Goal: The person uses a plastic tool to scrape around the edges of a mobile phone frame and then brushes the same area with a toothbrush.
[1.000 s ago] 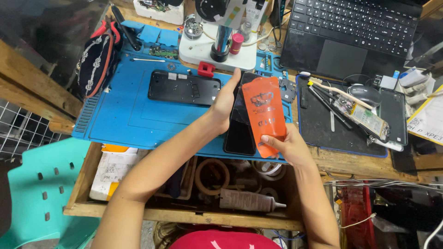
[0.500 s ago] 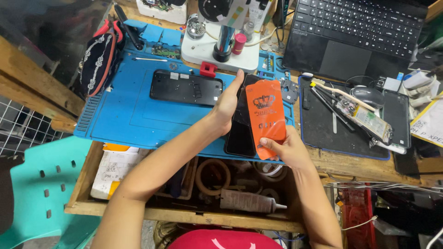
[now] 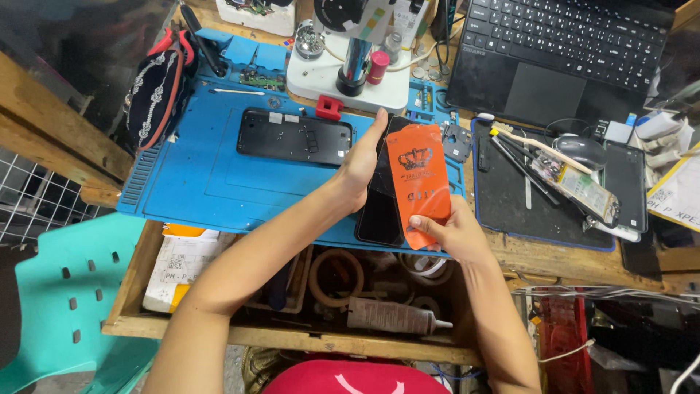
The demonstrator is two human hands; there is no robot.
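A black phone [image 3: 380,211] was held by the left hand [image 3: 359,166] above the blue mat [image 3: 211,175], half hidden by an orange film [image 3: 418,182] pinched by the right hand [image 3: 450,232]. Little was changed since before.

Left hand [image 3: 359,169] grips the left edge of a black phone [image 3: 380,211], held above the blue work mat [image 3: 197,175]. Right hand [image 3: 446,232] pinches the lower end of an orange protector sleeve [image 3: 417,179] lying over the phone. A second dark phone [image 3: 294,136] rests on the mat. Open drawer [image 3: 292,335] below the tabletop.
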